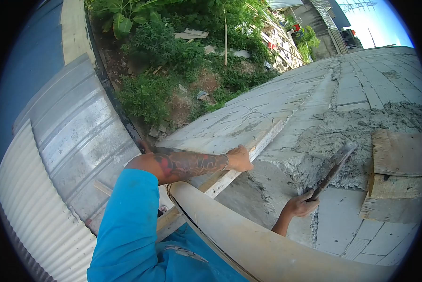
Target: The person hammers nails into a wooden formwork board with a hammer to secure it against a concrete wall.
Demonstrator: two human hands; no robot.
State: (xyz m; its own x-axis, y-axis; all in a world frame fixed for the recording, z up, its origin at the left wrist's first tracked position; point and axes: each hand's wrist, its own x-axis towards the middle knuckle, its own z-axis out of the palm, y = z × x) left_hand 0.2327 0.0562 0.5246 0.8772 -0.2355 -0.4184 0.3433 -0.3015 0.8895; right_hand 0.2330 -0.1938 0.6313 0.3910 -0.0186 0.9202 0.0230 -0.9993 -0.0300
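Observation:
My left hand (239, 159), at the end of a tattooed forearm and blue sleeve, is closed round the upper edge of a long, mortar-stained wooden board (226, 182). The board lies slantwise along an edge of the grey block wall (349, 87). Lower right, my right hand (301, 205) grips a trowel (334, 170), seen nearly edge-on, its far end against rough wet mortar (314, 136). How its handle sits in the fingers is partly hidden. Smoother grey mortar (251, 190) covers the face between the hands.
Pieces of plywood (398, 152) stand out from the wall at right. A pale curved brim (267, 230) covers part of the lower view. Corrugated metal roofing (79, 141) lies at left. Plants (159, 51) and debris lie on the ground far below.

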